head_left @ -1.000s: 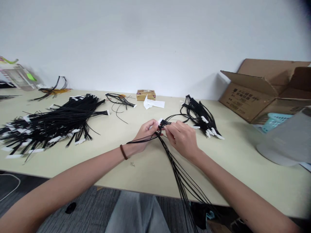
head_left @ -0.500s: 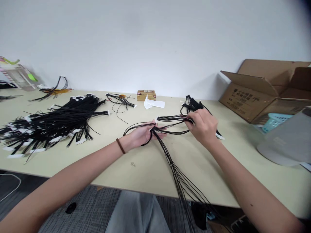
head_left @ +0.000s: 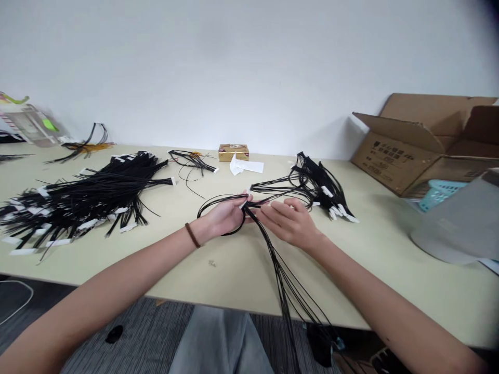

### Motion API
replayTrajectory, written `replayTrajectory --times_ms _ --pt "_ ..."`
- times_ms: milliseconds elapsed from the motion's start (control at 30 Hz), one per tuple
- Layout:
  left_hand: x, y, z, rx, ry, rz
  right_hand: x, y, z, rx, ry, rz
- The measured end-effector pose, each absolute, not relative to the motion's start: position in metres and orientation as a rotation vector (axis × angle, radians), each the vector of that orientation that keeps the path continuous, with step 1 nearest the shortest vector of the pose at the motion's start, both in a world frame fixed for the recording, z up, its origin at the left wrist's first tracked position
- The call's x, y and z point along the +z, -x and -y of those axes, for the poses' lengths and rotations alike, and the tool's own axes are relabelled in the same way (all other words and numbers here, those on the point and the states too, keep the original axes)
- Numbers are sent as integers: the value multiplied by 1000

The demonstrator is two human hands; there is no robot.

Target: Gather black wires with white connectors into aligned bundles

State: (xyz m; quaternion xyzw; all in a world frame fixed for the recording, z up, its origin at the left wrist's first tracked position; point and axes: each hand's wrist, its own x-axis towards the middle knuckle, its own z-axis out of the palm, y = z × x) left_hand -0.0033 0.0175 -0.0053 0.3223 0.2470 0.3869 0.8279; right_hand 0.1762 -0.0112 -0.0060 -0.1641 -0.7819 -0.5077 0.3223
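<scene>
My left hand [head_left: 228, 215] is closed around a bundle of black wires near its white connectors [head_left: 248, 191]. Some of these black wires [head_left: 277, 262] run down over the table's front edge, and others loop to the left past my wrist. My right hand [head_left: 290, 222] is just right of the left one, its fingertips pressed together on the wires beside the connector; the fingertips are partly hidden. Behind it, wires from the upper connector stretch right to a smaller pile of black wire harnesses [head_left: 322, 182] with white connectors.
A large heap of black wire harnesses [head_left: 105, 189] covers the left of the table. A gold tissue box [head_left: 233, 152] stands by the wall, a white tissue [head_left: 247, 166] before it. At right are an open cardboard box [head_left: 397, 156], a teal basket [head_left: 440, 193] and a grey container [head_left: 456, 223].
My right hand has let go of the wires at the right and moved left and down, close to my left hand. Those wires now lie beside the right pile. My left hand has stayed in place.
</scene>
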Motion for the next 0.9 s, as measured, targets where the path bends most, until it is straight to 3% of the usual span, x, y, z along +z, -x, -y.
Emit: replayTrajectory --times_ms 633,733,900 --pt "-7 -2 -9 763 -703 -440 -19 -169 4 -1131 469 2115" --pt "-8 -3 -10 805 -685 -443 -22 -166 3 -811 590 2099" --pt "-12 -2 -18 963 -648 -475 -8 -158 12 220 727 1872"
